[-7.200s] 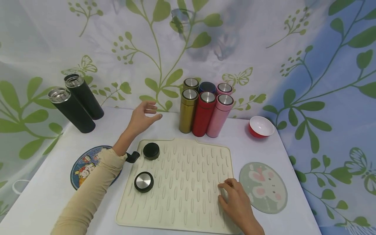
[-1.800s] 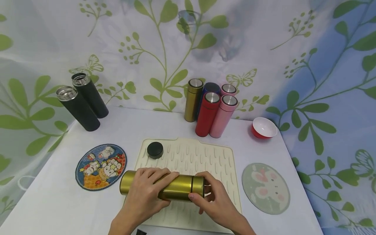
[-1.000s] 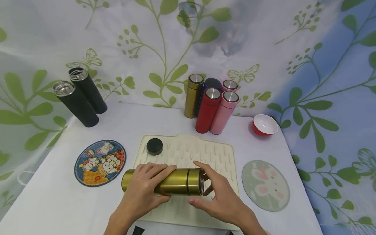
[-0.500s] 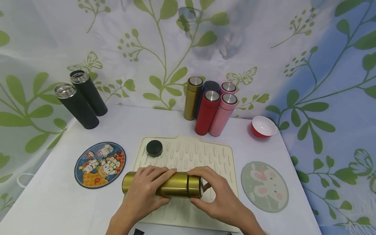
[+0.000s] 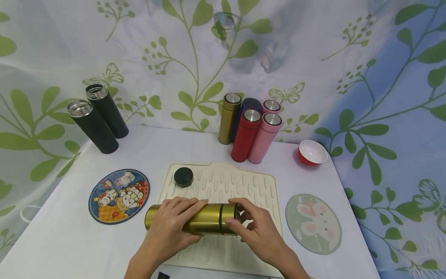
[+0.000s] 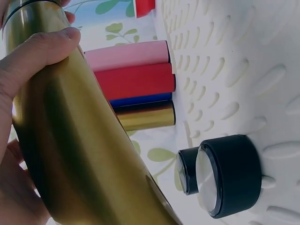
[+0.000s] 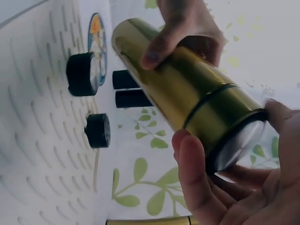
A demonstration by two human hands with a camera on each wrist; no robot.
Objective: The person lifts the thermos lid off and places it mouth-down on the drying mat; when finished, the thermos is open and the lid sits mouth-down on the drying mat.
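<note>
My left hand [image 5: 170, 224] grips a gold thermos [image 5: 205, 219] around its body. The thermos lies sideways above the cream ridged mat [image 5: 240, 255], its lid end pointing right. At that end, my right hand [image 5: 259, 228] has thumb and fingertips around the gold lid [image 7: 225, 124], whose flat end is silver. A dark ring separates lid and body. One black cap [image 5: 183, 177] sits near the mat's back left corner. A second black cap [image 6: 236, 173] shows in the left wrist view; in the head view the thermos and left hand hide it.
Two lidless black thermoses [image 5: 94, 126] stand at the back left. Gold [image 5: 228, 122], red [image 5: 245, 135], blue and pink [image 5: 263, 139] thermoses cluster behind the mat. Around it are a blue cartoon round mat [image 5: 118, 197], a green rabbit mat [image 5: 313, 224] and a red-and-white bowl [image 5: 312, 152].
The front gold thermos has left the cluster and is held above the mat in both hands. Over the last second, the right fingers loosened from its lid, then closed around it again.
</note>
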